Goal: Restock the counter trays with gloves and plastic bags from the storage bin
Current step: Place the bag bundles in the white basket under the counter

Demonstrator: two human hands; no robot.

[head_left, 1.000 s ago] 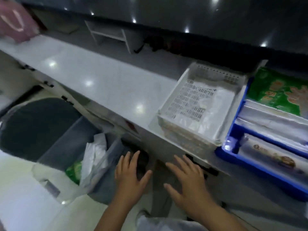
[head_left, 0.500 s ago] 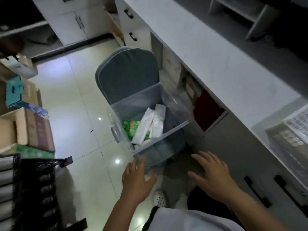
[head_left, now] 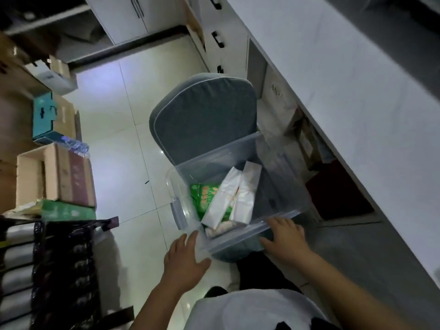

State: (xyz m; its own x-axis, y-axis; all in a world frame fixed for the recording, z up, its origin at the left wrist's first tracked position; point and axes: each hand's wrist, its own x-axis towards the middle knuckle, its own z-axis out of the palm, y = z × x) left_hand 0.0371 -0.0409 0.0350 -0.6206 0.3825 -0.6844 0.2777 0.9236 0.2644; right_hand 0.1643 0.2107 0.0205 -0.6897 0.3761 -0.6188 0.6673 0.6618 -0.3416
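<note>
Your view has swung off the table trays and down to the clear storage bin (head_left: 238,186), which sits on a grey cushioned chair (head_left: 204,117) beside the white table (head_left: 345,96); the trays you are to restock are now out of frame, where a second ago they filled the right of the view. Both hands have closed the gap to the bin: half a second ago they hung short of it, and now your left hand (head_left: 183,256) lies open with fingers spread at the bin's near left corner, apparently touching the wall, and your right hand (head_left: 284,236) rests its fingers on the near rim. Neither grip is clamped on anything; fingers are apart on both. The stock lies inside the bin, leaning against its left side: two white wrapped packets (head_left: 234,196) stand tilted over a green printed pack (head_left: 202,194), with a further pale packet (head_left: 222,228) low at the near wall. Which of these hold gloves and which hold bags cannot be read from the print. In my judgement you have turned from checking the trays to fetching stock, and nothing has been lifted yet. The bin overhangs the chair's front edge, so pressing on the near rim could tip it; steady it with one hand and reach in with the other. Cardboard boxes (head_left: 54,177) stand stacked on the left, well apart from the work
</note>
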